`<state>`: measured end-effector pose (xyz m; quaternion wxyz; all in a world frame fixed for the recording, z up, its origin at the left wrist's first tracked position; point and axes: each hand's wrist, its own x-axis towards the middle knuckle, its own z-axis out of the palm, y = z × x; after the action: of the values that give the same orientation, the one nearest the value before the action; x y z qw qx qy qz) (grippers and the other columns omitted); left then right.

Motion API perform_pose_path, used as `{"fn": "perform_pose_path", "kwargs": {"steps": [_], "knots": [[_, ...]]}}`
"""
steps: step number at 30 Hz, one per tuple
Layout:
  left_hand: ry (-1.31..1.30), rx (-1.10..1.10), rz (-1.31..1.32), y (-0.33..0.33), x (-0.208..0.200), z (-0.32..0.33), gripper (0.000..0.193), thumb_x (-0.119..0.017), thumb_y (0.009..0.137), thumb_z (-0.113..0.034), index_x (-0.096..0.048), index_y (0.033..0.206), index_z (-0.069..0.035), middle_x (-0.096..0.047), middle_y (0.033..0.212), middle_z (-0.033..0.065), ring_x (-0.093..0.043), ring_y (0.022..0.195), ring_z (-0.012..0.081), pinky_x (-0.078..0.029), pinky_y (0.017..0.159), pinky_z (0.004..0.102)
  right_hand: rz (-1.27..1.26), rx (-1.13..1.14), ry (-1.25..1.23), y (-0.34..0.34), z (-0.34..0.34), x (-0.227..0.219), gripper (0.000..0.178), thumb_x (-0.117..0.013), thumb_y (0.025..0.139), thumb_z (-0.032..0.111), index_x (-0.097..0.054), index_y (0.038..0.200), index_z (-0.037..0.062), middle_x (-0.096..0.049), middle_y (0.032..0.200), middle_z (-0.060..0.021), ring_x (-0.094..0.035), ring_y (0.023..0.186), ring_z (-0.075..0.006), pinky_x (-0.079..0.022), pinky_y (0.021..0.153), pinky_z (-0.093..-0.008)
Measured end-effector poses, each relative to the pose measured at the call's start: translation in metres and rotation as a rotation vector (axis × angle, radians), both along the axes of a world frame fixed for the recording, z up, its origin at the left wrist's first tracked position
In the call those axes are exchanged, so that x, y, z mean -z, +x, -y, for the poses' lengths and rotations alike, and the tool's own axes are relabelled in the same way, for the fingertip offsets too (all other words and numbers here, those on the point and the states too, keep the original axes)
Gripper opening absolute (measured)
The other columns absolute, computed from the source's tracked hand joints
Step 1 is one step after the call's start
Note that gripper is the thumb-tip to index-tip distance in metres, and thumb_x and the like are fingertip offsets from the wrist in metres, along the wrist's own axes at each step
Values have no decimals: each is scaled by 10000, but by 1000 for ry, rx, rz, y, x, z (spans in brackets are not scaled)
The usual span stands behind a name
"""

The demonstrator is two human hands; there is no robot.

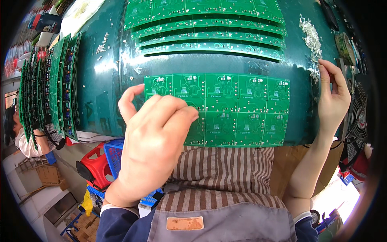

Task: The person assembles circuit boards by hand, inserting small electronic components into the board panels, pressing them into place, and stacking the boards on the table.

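Observation:
A green circuit board panel (pixel 250 101), marked off into several repeated sections, lies on the table's near edge in front of me. My left hand (pixel 157 125) is over its left part, thumb and forefinger pinched together close to the board's surface. Whatever those fingertips may hold is hidden. Off to the right, my right hand (pixel 333 94) is beside a heap of small, shiny, clear-and-silver parts (pixel 310 38). Its thumb and forefinger tips are closed together at the heap's near end; any part between them is too small to make out.
More green panels (pixel 209 30) lie in an overlapping stack beyond the board. Populated boards (pixel 50 86) stand upright in a row at the left. Loose bits (pixel 102 44) are scattered on the green tabletop (pixel 100 97). Below left are a red stool (pixel 94 167) and a blue crate (pixel 114 155).

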<state>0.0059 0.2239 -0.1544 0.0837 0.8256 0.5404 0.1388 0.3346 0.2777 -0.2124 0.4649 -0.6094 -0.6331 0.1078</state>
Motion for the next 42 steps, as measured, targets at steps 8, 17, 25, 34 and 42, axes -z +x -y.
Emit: {"fn": "perform_pose_path", "kwargs": {"steps": [8,17,25,34,42], "knots": [[42,50,-24,3,0,1,131,-751,771,-12,-712,868,-91,-657,844,-16,-636,774,172,-349,1040,458,-208,101,90,-22,16,-10,180,-643,957,-39,-644,1135,-68,-656,1025,-64,-619,933,-96,-496,870,-206],[26,-123,101,3,11,6,136,-789,762,-39,-740,871,-105,-702,868,-10,-657,807,150,-363,1002,400,-324,-199,69,-42,39,-18,95,-655,924,-75,-651,1016,-48,-682,983,-81,-631,892,-114,-506,812,-229],[-7,-20,58,0,7,-2,127,-789,752,-39,-729,843,-104,-703,865,-17,-659,818,146,-351,1002,404,-240,-462,-176,-103,59,-25,112,-646,883,-116,-659,933,-16,-684,895,-107,-624,835,-180,-499,754,-273],[41,93,17,-7,3,-5,139,-788,738,-36,-707,826,-108,-673,855,-21,-641,782,158,-334,1002,435,-22,-404,-131,-128,61,-12,116,-704,844,-35,-657,931,26,-667,915,-87,-625,835,-274,-507,711,-350],[72,109,41,-16,10,3,130,-783,746,-42,-709,832,-105,-661,841,-24,-634,769,154,-333,993,439,0,-390,-202,-136,66,-15,134,-717,830,-43,-662,920,40,-666,910,-85,-621,846,-263,-505,725,-338]]}}
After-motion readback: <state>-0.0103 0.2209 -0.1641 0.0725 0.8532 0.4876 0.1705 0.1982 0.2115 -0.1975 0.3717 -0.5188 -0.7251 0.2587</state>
